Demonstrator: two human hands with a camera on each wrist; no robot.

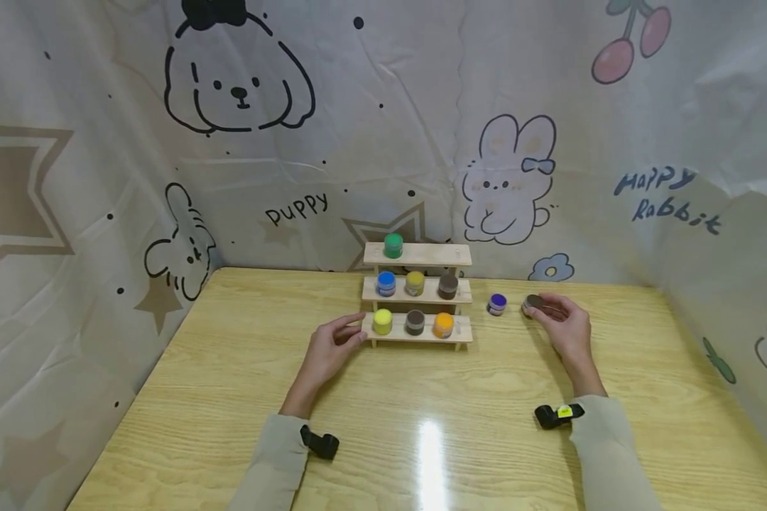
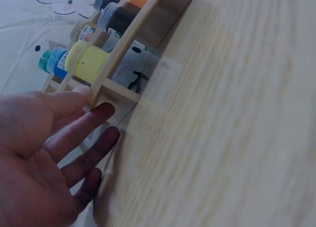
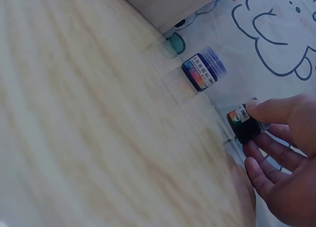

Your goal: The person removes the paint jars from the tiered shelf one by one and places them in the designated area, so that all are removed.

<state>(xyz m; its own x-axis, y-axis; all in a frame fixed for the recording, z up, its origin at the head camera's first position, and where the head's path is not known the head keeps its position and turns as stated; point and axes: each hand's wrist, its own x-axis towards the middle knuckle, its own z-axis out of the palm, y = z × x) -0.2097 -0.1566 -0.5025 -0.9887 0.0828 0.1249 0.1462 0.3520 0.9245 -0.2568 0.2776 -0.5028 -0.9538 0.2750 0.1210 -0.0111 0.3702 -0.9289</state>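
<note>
My right hand (image 1: 565,330) pinches a dark brown paint jar (image 3: 243,124) between thumb and fingers, at the right of the table's back. Just left of it stands a purple-blue paint jar (image 1: 497,304), upright with its label visible in the right wrist view. A three-tier wooden stand (image 1: 418,253) is at back centre. My left hand (image 1: 329,351) holds the left end of its lowest tier by thumb and index finger, the other fingers extended. That tier bears yellow (image 1: 382,322), dark brown (image 1: 415,322) and orange (image 1: 444,325) jars.
On the middle tier are blue (image 1: 386,284), mustard (image 1: 415,283) and dark brown (image 1: 448,286) jars. A green jar (image 1: 393,245) stands on the top tier's left. Printed cloth (image 1: 390,142) hangs behind and beside the wooden-patterned table (image 1: 486,397).
</note>
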